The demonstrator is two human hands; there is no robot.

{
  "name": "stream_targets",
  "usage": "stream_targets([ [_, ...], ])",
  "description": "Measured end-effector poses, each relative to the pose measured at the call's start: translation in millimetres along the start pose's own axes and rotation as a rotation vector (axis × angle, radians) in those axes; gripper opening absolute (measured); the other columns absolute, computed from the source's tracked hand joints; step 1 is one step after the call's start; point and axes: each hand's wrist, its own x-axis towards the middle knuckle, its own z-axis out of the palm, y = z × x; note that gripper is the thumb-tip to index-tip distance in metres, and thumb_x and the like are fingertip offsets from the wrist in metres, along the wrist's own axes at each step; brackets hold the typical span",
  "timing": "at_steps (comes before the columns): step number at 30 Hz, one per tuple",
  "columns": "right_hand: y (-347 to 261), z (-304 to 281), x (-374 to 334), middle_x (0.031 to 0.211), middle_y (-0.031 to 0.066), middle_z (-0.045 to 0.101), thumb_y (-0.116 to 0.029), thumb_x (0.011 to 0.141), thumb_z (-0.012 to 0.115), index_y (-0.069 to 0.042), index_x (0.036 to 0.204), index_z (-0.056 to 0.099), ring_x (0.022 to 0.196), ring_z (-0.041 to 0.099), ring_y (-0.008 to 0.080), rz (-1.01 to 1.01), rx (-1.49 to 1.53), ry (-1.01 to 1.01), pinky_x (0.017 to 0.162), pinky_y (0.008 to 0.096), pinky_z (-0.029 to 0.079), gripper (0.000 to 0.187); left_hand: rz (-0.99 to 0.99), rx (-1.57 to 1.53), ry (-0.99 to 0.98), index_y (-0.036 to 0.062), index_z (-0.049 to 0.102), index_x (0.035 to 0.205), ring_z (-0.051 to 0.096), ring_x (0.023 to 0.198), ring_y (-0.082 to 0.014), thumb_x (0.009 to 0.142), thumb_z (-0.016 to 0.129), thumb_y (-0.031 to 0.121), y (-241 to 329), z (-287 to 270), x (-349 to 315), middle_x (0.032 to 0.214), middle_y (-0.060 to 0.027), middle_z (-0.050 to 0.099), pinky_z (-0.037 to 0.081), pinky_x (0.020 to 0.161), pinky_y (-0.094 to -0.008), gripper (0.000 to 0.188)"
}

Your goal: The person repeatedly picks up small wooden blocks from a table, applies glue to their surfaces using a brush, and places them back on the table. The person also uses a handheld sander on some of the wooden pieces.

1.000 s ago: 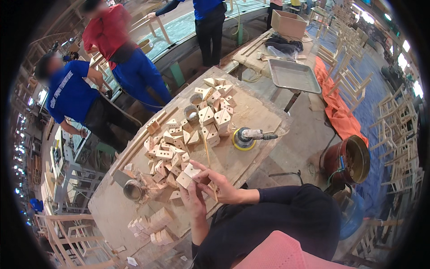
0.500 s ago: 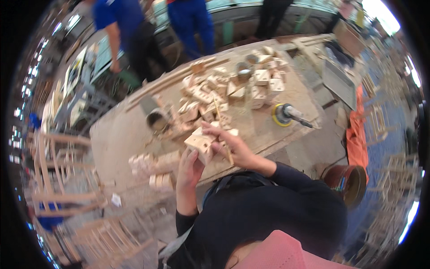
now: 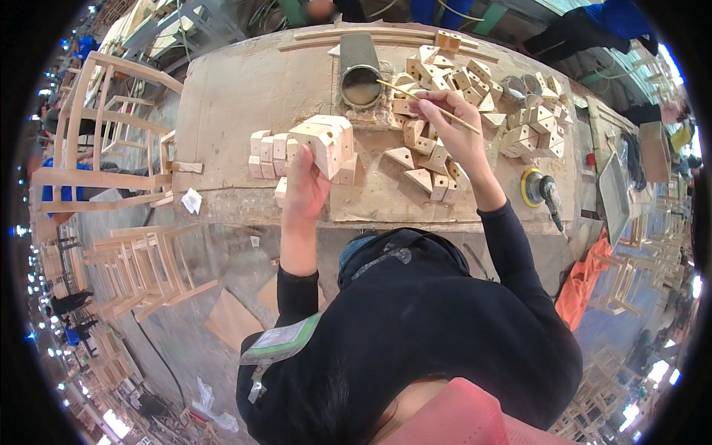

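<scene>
My left hand point(image 3: 304, 191) is closed around a small bundle of pale wooden corner blocks point(image 3: 323, 141) with drilled holes, raised over the table's near part. A thin wooden stick point(image 3: 467, 125) is pinched in my right hand point(image 3: 451, 132). The stick's far tip reaches the mouth of a tilted grey cylindrical container point(image 3: 359, 53), which has tan, paste-like stuff inside. Beside my left hand, more stacked wooden blocks point(image 3: 261, 154) stand on the table. A loose heap of drilled wooden blocks point(image 3: 437, 157) lies below and beyond my right hand.
The worktable point(image 3: 222, 96) has a worn board top. A yellow-rimmed sander point(image 3: 532, 188) lies at its right, near another pile of blocks point(image 3: 541, 132). Wooden chair frames point(image 3: 70, 178) stand at the left, and an orange cloth point(image 3: 584, 278) hangs at the right. People are beyond the table.
My right hand has moved away from the blocks, bringing the stick to the container. My left hand still holds the blocks. The whole view has turned, and the table now sits squarer before me.
</scene>
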Motion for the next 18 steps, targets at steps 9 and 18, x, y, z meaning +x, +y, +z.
stream_targets([
  [9,21,31,30,0.071,0.0067,0.069,-0.016,0.084,0.072,-0.001,0.09,0.071,0.065,0.062,0.0075,-0.124,-0.453,0.109,0.059,0.0227,0.049,0.016,-0.023,0.009,0.124,0.0055,0.034,0.14,0.04,0.131,-0.0231,0.094,0.055,0.036,14,-44,5,0.14,-0.0082,0.044,0.033,0.109,-0.0428,0.06],
  [18,41,36,39,0.09,0.0104,0.068,-0.011,0.09,0.064,0.003,0.096,0.064,0.082,0.068,0.0166,0.223,0.027,0.083,0.075,0.0258,0.058,0.016,0.018,0.021,0.192,0.0048,0.034,0.14,0.042,0.129,-0.0242,0.091,0.059,0.038,24,-55,9,0.138,-0.0095,0.046,0.035,0.108,-0.0423,0.064],
])
